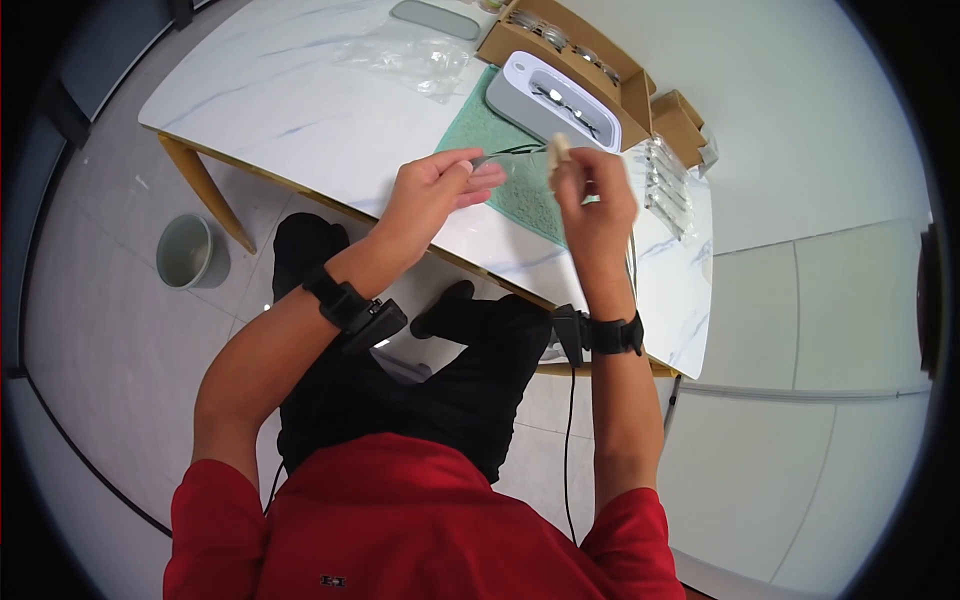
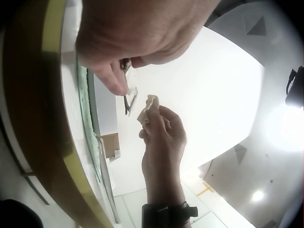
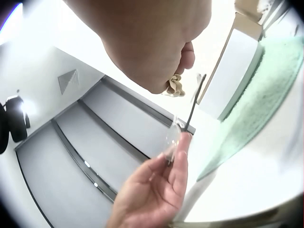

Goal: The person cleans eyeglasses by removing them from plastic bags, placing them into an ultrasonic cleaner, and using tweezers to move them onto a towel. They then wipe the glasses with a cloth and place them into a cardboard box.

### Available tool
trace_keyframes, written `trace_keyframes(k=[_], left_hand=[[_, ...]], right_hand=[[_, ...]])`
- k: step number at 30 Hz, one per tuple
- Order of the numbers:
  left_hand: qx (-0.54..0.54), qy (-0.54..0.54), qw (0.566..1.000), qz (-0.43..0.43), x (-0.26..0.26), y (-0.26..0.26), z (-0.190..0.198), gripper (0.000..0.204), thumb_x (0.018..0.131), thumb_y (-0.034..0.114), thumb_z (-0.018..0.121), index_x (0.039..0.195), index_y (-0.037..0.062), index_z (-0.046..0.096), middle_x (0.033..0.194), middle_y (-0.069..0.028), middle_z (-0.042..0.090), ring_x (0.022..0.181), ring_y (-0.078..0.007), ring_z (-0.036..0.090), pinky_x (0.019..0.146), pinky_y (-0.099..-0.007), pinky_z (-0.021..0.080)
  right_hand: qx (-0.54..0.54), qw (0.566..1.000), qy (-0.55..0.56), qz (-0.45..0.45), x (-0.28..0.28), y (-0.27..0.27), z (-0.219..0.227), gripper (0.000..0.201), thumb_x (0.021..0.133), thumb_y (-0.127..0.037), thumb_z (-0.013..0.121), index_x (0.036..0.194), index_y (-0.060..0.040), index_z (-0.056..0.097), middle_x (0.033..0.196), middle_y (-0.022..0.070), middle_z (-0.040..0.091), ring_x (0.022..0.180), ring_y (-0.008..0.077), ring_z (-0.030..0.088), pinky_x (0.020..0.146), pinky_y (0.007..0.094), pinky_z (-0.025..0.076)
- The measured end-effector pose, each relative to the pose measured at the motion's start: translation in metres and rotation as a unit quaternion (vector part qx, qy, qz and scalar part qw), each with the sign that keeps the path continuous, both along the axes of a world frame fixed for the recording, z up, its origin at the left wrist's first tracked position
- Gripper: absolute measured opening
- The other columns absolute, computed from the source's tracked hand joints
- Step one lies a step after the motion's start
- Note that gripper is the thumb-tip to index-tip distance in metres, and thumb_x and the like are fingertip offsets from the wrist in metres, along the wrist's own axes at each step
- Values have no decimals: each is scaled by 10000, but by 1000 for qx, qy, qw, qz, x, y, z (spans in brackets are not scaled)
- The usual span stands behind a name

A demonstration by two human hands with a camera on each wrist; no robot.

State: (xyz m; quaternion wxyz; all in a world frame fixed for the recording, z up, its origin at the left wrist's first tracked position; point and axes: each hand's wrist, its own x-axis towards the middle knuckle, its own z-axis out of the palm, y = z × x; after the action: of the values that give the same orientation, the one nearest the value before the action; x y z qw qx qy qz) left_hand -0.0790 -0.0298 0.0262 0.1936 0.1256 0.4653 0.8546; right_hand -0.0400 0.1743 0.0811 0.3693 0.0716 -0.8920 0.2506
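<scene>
My left hand (image 1: pixel 432 195) pinches a pair of glasses (image 3: pixel 193 104) at one side, above the table's front edge. A dark temple sticks out toward the right hand, and a clear lens shows by the left fingertips. My right hand (image 1: pixel 600 205) holds a crumpled beige cloth (image 2: pixel 148 109) between thumb and fingers, a short gap from the glasses in the left wrist view. Beyond both hands, a white and grey ultrasonic cleaner (image 1: pixel 510 105) stands on a green towel (image 1: pixel 475 125); another pair of dark-framed glasses (image 1: pixel 568 108) lies in its basin.
Behind the cleaner is a cardboard box (image 1: pixel 632 95) with several small round containers. Thin packaged items (image 1: pixel 665 185) lie at the right, clear plastic bags (image 1: pixel 420 65) at the back left. A grey oblong case (image 1: pixel 435 18) sits farther back. A bin (image 1: pixel 190 252) stands on the floor.
</scene>
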Motion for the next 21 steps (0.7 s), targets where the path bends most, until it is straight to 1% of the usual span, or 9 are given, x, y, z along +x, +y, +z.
trace_keyframes(k=[1,4,5,8,9,12,14,18,21], left_hand=[[3,0,1000,-8,2,0,2,446,1110,150,417,1445,-144,448,1336,-284,636,1249,-303,653,1058,-369,533],[13,-5,1000,-20,7,-1,1,447,1109,149,422,1451,-139,440,1349,-283,628,1267,-303,641,1067,-377,524],[17,-7,1000,-18,8,-4,1,448,1109,148,424,1454,-137,436,1353,-282,624,1274,-303,636,1071,-380,520],[73,-42,996,-14,7,-5,2,450,1105,145,437,1469,-119,424,1389,-261,605,1304,-295,613,1098,-388,497],[95,-54,994,-17,6,-4,2,451,1104,145,439,1472,-115,421,1401,-251,597,1314,-292,604,1104,-388,491],[137,-86,986,-27,6,1,3,447,1102,144,443,1475,-102,423,1431,-221,581,1339,-280,580,1121,-389,474],[134,-102,985,-35,10,5,8,438,1102,144,442,1470,-92,439,1439,-202,577,1346,-264,571,1129,-389,465],[115,-66,991,-32,10,15,-3,425,1104,142,436,1467,-78,460,1417,-184,586,1333,-226,565,1148,-396,441],[118,-39,992,-24,8,16,-5,415,1105,141,434,1456,-76,478,1394,-171,598,1311,-209,572,1153,-399,435]], right_hand=[[68,998,4,17,2,-7,4,170,859,-30,740,1016,-77,694,917,131,676,726,326,677,642,402,539],[63,997,1,-43,-4,3,-4,164,862,-33,737,1014,-73,691,928,141,679,752,360,681,652,423,542],[14,999,22,-40,-8,10,-8,167,866,-42,743,1023,-69,692,923,141,684,736,347,686,653,410,549],[-110,992,-16,-51,10,-2,-4,125,916,-67,734,1015,-11,682,884,80,697,695,143,652,641,278,528],[-182,982,-39,-23,16,-7,-10,131,934,-75,723,1034,-3,676,882,61,695,706,112,638,644,255,518],[-386,916,-101,54,22,-22,-29,197,971,-108,701,1124,8,656,888,45,695,726,88,622,633,227,503],[-510,844,-147,69,22,-31,-31,226,972,-115,700,1151,13,650,903,56,699,725,95,620,627,232,501],[-629,739,-201,135,16,-43,-26,249,982,-113,688,1188,20,643,979,64,699,754,109,626,616,240,497],[-621,741,-216,137,11,-45,-26,274,989,-118,684,1227,11,645,1015,58,698,772,109,627,612,241,489]])
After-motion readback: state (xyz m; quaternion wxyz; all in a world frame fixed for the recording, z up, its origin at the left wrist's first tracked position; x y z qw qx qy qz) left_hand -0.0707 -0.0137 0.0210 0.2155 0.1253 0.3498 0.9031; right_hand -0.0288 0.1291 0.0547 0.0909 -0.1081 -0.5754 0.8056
